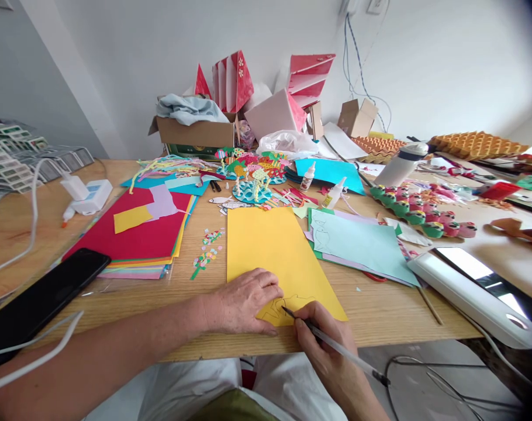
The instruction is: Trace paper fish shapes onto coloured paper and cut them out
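Note:
A yellow sheet of paper (275,245) lies on the wooden table (380,310) in front of me, with a pencilled outline near its front edge. My left hand (244,301) lies flat on the sheet's near left corner, fingers together, pressing it down. My right hand (325,345) is closed round a thin pen (336,346), whose tip touches the yellow paper at the drawn outline.
A stack of coloured paper (138,234) and a black phone (38,301) lie at left. A light-blue sheet (358,242), a white laminator-like device (472,292) and painted egg-carton figures (419,213) are at right. Glue bottles (307,175), paper cutouts and boxes (196,131) crowd the back.

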Demonstrator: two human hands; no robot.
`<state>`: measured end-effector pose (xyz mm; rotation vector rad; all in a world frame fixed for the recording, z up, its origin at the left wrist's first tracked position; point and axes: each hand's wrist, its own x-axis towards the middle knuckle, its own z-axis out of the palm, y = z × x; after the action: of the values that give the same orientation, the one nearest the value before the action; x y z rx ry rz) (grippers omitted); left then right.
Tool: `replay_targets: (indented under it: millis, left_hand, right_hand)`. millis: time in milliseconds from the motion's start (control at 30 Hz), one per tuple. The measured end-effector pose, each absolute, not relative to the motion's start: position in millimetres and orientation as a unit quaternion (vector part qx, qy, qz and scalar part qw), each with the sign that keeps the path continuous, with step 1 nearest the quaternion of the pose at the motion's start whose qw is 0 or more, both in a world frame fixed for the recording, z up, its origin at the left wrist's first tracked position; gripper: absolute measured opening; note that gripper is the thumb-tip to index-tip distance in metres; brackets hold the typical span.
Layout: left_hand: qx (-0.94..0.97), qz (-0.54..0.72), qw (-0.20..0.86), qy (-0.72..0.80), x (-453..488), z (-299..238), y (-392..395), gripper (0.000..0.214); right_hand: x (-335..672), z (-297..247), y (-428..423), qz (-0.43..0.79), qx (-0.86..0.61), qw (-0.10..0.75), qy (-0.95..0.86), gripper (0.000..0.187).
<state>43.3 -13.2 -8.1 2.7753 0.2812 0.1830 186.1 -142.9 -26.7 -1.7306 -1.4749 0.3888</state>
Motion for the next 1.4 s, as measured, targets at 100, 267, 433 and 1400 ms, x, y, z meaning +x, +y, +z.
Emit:
replay_targets:
  millis: [100, 267, 433, 1400]
  left_hand:
    - [0.978, 0.065, 0.17, 0.101, 43.8, -8.4, -13.1, 0.05]
    - [0.979, 0.061, 0.166, 0.101, 43.8, -8.3, -13.1, 0.051]
    - [0.979, 0.067, 0.164, 0.095, 43.1, -9.8, -12.6, 0.052]
    - [0.98, 0.078, 0.159, 0.089, 43.8, -15.5, -11.2, 0.052]
  right_hand:
    - [186.3, -26.5, -142.9, 0.155, -0.683, 0.395, -0.594, 0.013]
    - [187.7, -28.6, -143.0, 0.153, -0.681, 0.399, -0.595, 0.013]
    - [188.2, -28.0, -143.1, 0.152, -0.684, 0.392, -0.596, 0.013]
    - [189.1, -27.1, -142.8, 0.153, -0.688, 0.381, -0.599, 0.013]
